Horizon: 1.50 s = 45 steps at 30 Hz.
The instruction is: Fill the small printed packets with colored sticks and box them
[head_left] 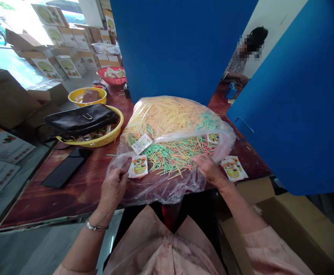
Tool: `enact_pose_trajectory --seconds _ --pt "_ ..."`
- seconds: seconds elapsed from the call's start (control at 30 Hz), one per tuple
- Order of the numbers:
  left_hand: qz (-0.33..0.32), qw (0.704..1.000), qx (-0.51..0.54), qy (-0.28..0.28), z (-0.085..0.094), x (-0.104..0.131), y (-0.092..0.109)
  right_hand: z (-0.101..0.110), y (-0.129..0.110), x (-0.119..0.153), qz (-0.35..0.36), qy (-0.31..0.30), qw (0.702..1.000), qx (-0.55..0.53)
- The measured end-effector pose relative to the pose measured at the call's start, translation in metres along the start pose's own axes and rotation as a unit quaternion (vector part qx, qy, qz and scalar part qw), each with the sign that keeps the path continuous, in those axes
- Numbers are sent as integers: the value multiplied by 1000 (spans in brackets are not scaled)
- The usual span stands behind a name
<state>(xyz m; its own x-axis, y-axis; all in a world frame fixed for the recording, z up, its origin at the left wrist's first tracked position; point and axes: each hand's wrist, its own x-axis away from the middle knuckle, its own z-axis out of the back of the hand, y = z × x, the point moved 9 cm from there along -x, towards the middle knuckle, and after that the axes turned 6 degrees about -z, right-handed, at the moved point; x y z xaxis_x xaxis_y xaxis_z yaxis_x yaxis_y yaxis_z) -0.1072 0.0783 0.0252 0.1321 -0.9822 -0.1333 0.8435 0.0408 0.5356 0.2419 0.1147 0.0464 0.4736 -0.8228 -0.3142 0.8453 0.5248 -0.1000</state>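
The clear plastic bag (167, 193), full of thin coloured sticks (169, 154), lies on the table (69, 202) right in front of the person. Its mouth faces the body, probably so that both hands can reach the loose sticks, and its near edge spreads flat towards the table edge, which seems to keep the sticks off the wood. The left hand (114, 187) is at the bag's near left edge, fingers curled inward beside a printed packet (140, 166); the right hand (208, 168) has its fingers bent together at the near side of the sticks. Whether either pinches film or a stick, I cannot tell. A second packet (142, 143) lies tilted on the bag, and a third (234, 169) is on the table to the right, within easy reach.

To the left, the phone (67, 168) and the black handbag (83, 117), resting on a yellow basket (98, 142), sit outside the working space. The handbag hides much of the basket's contents. Film glare blurs the sticks at the back, and a blue panel (295, 107) cuts off another person (237, 65)
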Motion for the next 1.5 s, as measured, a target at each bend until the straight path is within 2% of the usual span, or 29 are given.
enact_pose_trajectory --seconds 0.07,0.17,0.3,0.47,0.57,0.8,1.07,1.3,1.5 --pt "-10 998 -53 -8 -5 -4 2 -20 -15 -13 45 -55 997 35" --pt "-10 993 -116 -27 -14 -10 4 -36 -14 -26 65 -90 990 86" --pt "38 982 -170 -77 -22 -18 1 -41 -14 -36 84 -88 985 126" --pt "66 975 -166 -131 -30 -23 0 -45 -24 -35 143 -91 979 114" --pt "60 978 -146 -137 -34 -24 0 -48 -17 -34 134 -81 981 114" --pt "50 985 -137 -94 -34 -29 -1 -58 -16 -42 89 -99 981 144" --pt "64 987 -114 -94 -34 -30 3 -60 -16 -49 -13 -92 974 206" --pt "110 989 -22 -92 -39 -31 -7 -57 -18 -50 -33 -80 972 219" --pt "54 992 -103 -48 -28 -27 8 -56 -13 -49 -41 -84 979 182"
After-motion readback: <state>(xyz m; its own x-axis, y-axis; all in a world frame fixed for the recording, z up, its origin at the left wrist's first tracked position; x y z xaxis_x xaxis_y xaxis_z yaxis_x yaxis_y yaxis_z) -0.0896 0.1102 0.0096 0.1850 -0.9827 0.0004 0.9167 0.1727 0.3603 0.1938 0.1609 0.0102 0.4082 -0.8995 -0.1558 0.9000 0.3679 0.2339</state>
